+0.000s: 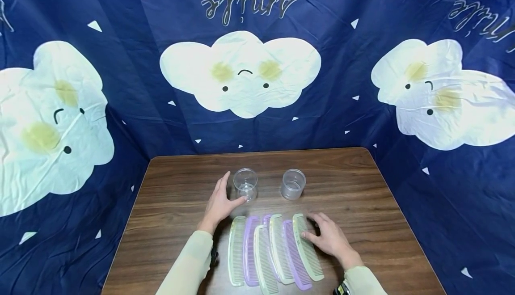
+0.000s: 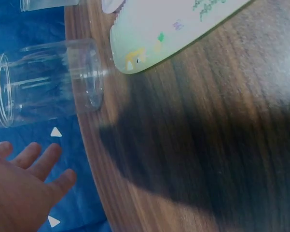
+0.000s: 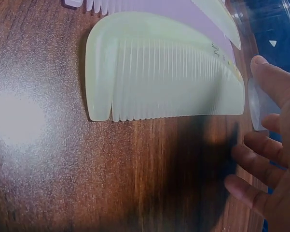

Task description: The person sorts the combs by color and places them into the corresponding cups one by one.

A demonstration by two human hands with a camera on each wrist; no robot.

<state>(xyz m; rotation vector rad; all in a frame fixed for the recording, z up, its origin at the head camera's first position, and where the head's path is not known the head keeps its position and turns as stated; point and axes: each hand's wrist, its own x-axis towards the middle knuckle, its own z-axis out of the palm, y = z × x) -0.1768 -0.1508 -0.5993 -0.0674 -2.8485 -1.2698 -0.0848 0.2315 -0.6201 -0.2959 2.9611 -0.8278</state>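
Note:
My left hand [image 1: 219, 204] is beside the left clear jar [image 1: 245, 179], its fingers spread and its thumb close to the jar's base. In the left wrist view, the same transparent jar [image 2: 48, 79] has a threaded rim, and the fingers stand around it without curling. My right hand [image 1: 331, 238] hovers at the right edge of the rightmost green comb [image 1: 307, 248], fingers loosely bent and holding nothing. Up close, that pale green comb [image 3: 169, 79] lies flat, its straight row of teeth toward the hand and small printing along its curved back.
Several green and purple combs, including a purple comb [image 1: 295, 254], lie side by side, some overlapping, near the front of the wooden table [image 1: 169, 214]. A second clear jar [image 1: 293, 185] stands right of the first. A blue cloud-print curtain [image 1: 241, 129] surrounds the table's back and sides.

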